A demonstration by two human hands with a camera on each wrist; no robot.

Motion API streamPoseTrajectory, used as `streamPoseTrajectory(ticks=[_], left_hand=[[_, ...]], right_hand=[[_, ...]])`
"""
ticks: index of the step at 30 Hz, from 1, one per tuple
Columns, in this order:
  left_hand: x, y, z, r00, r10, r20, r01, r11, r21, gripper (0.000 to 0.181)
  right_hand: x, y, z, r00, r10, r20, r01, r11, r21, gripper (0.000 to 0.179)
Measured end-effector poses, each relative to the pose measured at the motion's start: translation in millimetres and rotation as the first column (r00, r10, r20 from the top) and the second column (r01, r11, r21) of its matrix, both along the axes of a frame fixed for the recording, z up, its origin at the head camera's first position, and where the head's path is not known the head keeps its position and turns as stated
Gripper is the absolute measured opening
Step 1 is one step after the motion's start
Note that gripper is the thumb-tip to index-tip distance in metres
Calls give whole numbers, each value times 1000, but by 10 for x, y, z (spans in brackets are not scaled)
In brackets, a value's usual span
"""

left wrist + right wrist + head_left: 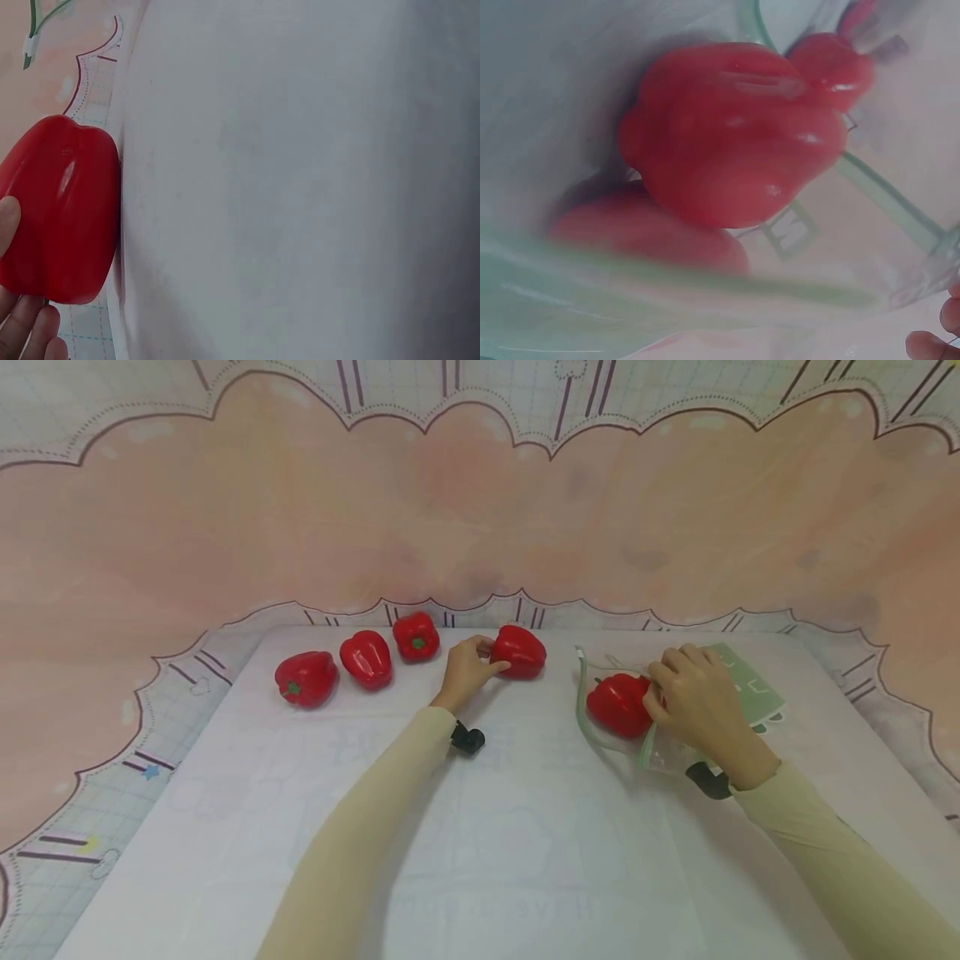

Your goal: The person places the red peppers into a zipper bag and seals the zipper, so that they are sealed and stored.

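The rounded red bell peppers (519, 653) look smooth and glossy, the clear green-edged bag (663, 753) thin shiny plastic, the flat white tabletop (510, 827) matt.

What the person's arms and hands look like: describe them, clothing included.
Both arms wear long, plain, pale yellowish sleeves ending near the wrists. A small black piece shows at the left wrist and another black piece at the right. The left hand and right hand wear no gloves.

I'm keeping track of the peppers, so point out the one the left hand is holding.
It's the red pepper between the three loose peppers and the bag. The left hand grips it and touches none of the others.
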State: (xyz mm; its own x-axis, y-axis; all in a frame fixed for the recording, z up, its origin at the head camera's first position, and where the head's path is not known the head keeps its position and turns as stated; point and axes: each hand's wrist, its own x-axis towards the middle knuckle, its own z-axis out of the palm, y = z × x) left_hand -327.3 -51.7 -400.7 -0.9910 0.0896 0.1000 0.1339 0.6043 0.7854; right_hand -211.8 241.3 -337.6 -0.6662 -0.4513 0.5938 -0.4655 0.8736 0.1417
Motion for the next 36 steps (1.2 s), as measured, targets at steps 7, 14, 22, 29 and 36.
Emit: streamPoseTrajectory(ticks=[7,14,22,29,36], left_hand=[[-77,-34,5,1000,-9,-20,8,999,-32,53],[-240,-92,19,992,-123,26,125,988,-89,68],[-304,-121,44,970,-237,58,241,967,-83,73],[-288,-139,43,971,-219,93,223,974,-35,72],[-326,-160,43,963,-244,113,252,965,-67,71]], right_hand=[[-12,13,-10,1000,0,-2,0,1000,0,16],[-3,15,2,1000,-2,-4,2,1000,0,15],[0,22,0,1000,5,-5,-5,1000,-2,15],[-17,29,-16,1000,0,8,0,1000,0,16],[-22,24,-31,1000,15,-10,-15,1000,-3,16]])
